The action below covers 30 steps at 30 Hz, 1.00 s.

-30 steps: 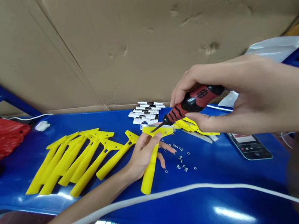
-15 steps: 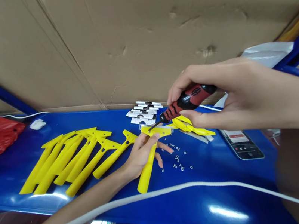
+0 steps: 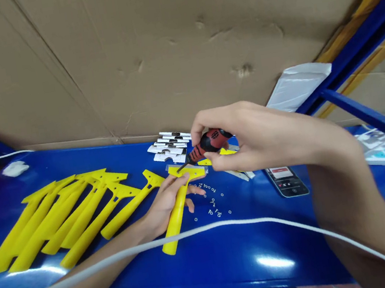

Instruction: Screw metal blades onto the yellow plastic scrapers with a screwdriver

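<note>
Right grip [image 3: 249,135] is wrapped around the screwdriver [image 3: 207,144], now covering the handle end that showed half a second ago. The tip stays at the head of the yellow scraper [image 3: 175,217], pinched in the left grip [image 3: 166,199], suggesting a turn at that same spot.

On the table [image 3: 253,247], handles [image 3: 71,219] lie left of fasteners [image 3: 212,202], phone [image 3: 289,186] right.

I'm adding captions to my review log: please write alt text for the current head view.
The right hand holds a red-and-black screwdriver, its tip at the wide end of a yellow handle, which the left hand grips. On the blue table lie more yellow handles at left, small scattered pieces, and a phone at right.
</note>
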Motion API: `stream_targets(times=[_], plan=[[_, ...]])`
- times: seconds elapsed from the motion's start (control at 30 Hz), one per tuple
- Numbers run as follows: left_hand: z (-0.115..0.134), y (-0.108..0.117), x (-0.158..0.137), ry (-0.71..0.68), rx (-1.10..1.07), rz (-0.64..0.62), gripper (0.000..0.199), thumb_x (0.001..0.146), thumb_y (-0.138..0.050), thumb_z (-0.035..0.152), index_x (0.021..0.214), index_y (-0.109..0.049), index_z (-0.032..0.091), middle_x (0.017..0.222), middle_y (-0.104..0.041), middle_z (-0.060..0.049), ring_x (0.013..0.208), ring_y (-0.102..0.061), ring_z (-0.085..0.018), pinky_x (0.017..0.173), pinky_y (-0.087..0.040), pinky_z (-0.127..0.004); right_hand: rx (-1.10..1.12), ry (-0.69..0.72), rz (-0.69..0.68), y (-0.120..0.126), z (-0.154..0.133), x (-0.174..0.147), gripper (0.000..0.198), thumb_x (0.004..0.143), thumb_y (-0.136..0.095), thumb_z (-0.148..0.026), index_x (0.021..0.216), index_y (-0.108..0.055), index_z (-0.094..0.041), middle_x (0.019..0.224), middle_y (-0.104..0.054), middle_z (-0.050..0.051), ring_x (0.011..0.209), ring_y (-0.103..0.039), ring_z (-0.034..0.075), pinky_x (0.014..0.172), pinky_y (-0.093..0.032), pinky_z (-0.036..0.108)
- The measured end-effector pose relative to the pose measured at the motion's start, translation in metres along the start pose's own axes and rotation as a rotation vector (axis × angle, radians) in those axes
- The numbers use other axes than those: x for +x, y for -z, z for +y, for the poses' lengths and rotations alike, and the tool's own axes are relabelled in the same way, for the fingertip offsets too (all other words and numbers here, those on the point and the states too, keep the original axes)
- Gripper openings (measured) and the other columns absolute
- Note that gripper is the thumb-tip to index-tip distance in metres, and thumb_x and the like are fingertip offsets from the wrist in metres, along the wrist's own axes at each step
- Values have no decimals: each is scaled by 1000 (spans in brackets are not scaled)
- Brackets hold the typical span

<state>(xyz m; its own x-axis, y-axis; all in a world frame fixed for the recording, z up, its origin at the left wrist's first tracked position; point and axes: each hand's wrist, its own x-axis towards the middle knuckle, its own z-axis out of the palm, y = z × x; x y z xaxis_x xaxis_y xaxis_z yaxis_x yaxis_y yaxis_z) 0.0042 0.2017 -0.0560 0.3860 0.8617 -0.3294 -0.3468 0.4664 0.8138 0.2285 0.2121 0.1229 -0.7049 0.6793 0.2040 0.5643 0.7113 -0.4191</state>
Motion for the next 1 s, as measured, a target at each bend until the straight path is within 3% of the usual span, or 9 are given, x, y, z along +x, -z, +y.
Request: stream_targets(times=[0.2,0.57,0.8,0.93,1.0], plan=[[-4,4,5,11,-42,18,19,99,-80,26,109,-67,16,126,-81,-19,90,-85,-25,42,-57,-20,1,36,-39,-5,3,1,18,96,-76,-32,111,-71,-22,106,-78,5,83,-65,17,72,-44,30],[-4,4,6,24,-48,21,14,102,-75,24,110,-68,15,113,-83,-18,83,-83,-23,44,-59,-21,-32,32,-119,-6,0,-1,15,94,-73,-25,108,-71,-24,105,-78,3,80,-63,18,70,-41,31],[-4,-1,2,25,53,29,18,103,-76,27,111,-67,14,119,-82,-22,86,-85,-27,42,-59,-24,-50,-23,92,-11,-4,7,13,104,-67,-37,103,-71,-25,90,-75,3,76,-62,20,71,-41,33],[-4,-2,2,29,67,32,18,103,-76,26,110,-65,14,111,-83,-20,81,-84,-27,41,-57,-24,-75,39,90,-14,0,7,15,98,-72,-31,111,-70,-25,95,-75,2,80,-63,19,73,-43,33],[-3,-3,2,24,63,18,15,104,-74,24,112,-65,15,116,-83,-20,81,-84,-25,41,-57,-24,-109,51,127,-16,2,7,18,96,-75,-30,112,-69,-24,91,-73,1,78,-62,18,73,-43,33]])
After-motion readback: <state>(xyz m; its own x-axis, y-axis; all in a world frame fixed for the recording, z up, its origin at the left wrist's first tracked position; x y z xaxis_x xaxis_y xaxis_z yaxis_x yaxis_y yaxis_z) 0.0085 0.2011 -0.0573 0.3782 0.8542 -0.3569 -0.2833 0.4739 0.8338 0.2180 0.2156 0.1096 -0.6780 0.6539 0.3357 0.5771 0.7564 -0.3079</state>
